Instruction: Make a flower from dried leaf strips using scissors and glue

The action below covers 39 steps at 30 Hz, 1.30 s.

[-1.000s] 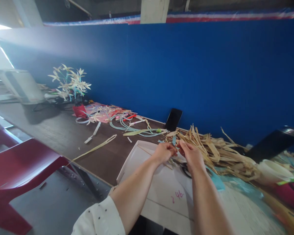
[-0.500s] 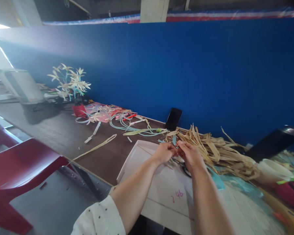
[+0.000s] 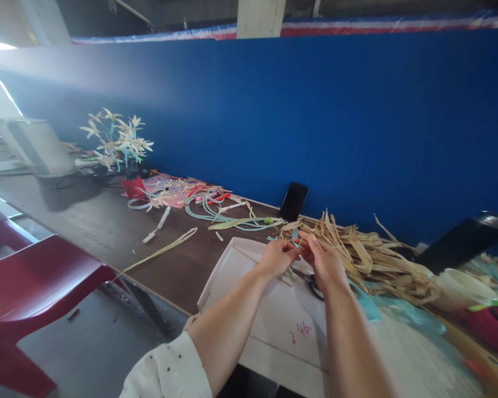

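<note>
My left hand (image 3: 279,258) and my right hand (image 3: 324,261) meet over the white box lid (image 3: 269,326), fingertips pinched close together. Between them is a small light blue strip (image 3: 295,243), largely covered by the fingers. Black-handled scissors (image 3: 315,288) lie on the lid beneath my right wrist, partly hidden. A thin stick (image 3: 243,253) and some pale scraps rest on the lid near my left hand. Just right of my right hand spreads a heap of dried husk strips (image 3: 369,254).
A dark phone (image 3: 294,202) leans against the blue partition (image 3: 357,121). Pale blue cord (image 3: 199,209) lies coiled at the back. White artificial flowers (image 3: 126,138) stand in a red pot (image 3: 135,188) to the left. A white cup (image 3: 465,288) is at right, a red chair (image 3: 45,276) at left.
My right fingers have shifted slightly, with the index finger and thumb raised a little around the blue strip. My left hand stays almost in place.
</note>
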Tool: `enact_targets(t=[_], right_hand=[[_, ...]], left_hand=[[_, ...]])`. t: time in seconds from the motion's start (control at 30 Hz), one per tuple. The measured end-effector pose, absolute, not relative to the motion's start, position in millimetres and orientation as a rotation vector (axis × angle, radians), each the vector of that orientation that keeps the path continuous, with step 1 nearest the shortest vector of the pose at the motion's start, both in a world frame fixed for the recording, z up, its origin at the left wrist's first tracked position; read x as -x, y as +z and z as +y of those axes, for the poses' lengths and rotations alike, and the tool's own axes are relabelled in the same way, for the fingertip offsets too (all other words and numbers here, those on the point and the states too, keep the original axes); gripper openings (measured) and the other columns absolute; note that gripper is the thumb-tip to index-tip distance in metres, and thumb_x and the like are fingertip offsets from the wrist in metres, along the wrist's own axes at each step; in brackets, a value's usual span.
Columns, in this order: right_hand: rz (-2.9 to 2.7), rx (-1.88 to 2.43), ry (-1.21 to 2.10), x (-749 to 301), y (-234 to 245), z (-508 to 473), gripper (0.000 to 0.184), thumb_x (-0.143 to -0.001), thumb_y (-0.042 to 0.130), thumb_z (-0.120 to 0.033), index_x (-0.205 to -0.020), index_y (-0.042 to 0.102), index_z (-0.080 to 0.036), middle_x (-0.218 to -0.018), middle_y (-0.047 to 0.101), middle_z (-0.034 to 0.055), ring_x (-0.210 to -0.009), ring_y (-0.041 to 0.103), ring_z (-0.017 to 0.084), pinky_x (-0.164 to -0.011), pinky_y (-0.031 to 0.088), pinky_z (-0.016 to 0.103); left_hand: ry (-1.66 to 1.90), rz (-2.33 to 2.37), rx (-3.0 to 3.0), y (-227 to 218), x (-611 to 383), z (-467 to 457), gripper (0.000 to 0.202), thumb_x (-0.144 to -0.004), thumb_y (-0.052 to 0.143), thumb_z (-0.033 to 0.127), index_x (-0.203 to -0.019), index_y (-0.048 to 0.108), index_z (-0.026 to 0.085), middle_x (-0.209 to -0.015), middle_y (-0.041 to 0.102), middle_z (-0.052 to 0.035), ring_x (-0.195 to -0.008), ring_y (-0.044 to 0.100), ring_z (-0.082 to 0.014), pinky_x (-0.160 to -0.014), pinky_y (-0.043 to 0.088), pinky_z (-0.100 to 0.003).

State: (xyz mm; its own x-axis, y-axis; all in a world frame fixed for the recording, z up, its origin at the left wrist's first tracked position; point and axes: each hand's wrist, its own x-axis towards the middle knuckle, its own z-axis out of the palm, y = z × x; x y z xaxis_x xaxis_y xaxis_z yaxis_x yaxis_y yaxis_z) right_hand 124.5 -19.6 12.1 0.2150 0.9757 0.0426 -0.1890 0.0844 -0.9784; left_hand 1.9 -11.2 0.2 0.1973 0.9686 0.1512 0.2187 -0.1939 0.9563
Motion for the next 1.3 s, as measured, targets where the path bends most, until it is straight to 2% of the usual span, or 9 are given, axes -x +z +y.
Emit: enact_targets(t=[0.13,0.3,0.5,0.7,0.93,1.1,1.3], right_hand=[[-0.949,1.124,1.106,-125.1,12.7,-19.8,0.038,-0.065,0.068,-0.046,-0.094,0.068,-0.022,-0.086,0.069,0.005,-0.068,0.06,0.016,-0.062,0.047,0.028],[-1.032,1.196,1.051,-126.9,8.6,-17.8,0.033,-0.06,0.071,-0.04,-0.087,0.069,-0.021,-0.085,0.068,0.0034,-0.067,0.059,0.014,-0.061,0.043,0.025],[-1.01,1.225,1.062,-127.0,6.8,-16.7,0.03,-0.057,0.073,-0.035,-0.083,0.068,-0.022,-0.079,0.067,0.0006,-0.067,0.058,0.012,-0.064,0.042,0.024],[-1.046,1.247,1.032,-125.5,8.4,-18.2,0.031,-0.056,0.074,-0.036,-0.083,0.068,-0.021,-0.072,0.065,-0.0003,-0.064,0.055,0.012,-0.062,0.041,0.024],[-1.041,1.227,1.018,-123.2,9.6,-19.3,0.039,-0.055,0.075,-0.037,-0.089,0.068,-0.02,-0.075,0.064,0.0007,-0.063,0.053,0.012,-0.06,0.041,0.024],[-1.05,1.239,1.011,-124.9,7.6,-18.4,0.036,-0.056,0.075,-0.036,-0.088,0.069,-0.021,-0.077,0.064,-0.0001,-0.067,0.054,0.012,-0.065,0.042,0.025],[-1.037,1.242,0.994,-123.3,9.7,-19.6,0.035,-0.055,0.075,-0.038,-0.085,0.069,-0.021,-0.075,0.065,0.0,-0.064,0.054,0.011,-0.062,0.042,0.024]], left_hand=[[1.194,1.256,-1.763,-1.6,-2.6,-14.7,0.02,-0.076,0.052,0.033,-0.066,0.058,0.016,-0.063,0.059,0.0022,-0.057,0.048,-0.0076,-0.053,0.034,-0.019],[1.335,1.393,-2.011,-5.1,-2.8,-16.7,0.013,-0.076,0.05,0.022,-0.066,0.057,0.018,-0.067,0.06,0.0012,-0.063,0.051,-0.0093,-0.058,0.035,-0.02],[1.385,1.505,-2.104,-5.4,-2.8,-16.8,0.012,-0.077,0.051,0.024,-0.067,0.056,0.019,-0.071,0.062,-0.0011,-0.072,0.054,-0.0126,-0.066,0.038,-0.022],[1.341,1.529,-2.129,-3.5,-2.1,-18.2,0.014,-0.079,0.049,0.025,-0.07,0.057,0.019,-0.074,0.062,-0.0021,-0.076,0.055,-0.0137,-0.07,0.039,-0.023],[1.277,1.536,-2.155,-2.1,-1.9,-19.5,0.017,-0.08,0.046,0.027,-0.068,0.055,0.019,-0.074,0.061,-0.0034,-0.077,0.054,-0.0151,-0.069,0.039,-0.024],[1.267,1.542,-2.147,-2.6,-2.2,-19.5,0.016,-0.08,0.046,0.026,-0.069,0.055,0.019,-0.073,0.06,-0.0037,-0.077,0.053,-0.0155,-0.072,0.039,-0.025],[1.245,1.54,-2.13,-2.8,-2.7,-19.1,0.016,-0.079,0.046,0.027,-0.069,0.056,0.018,-0.074,0.061,-0.0041,-0.077,0.054,-0.0157,-0.072,0.039,-0.025]])
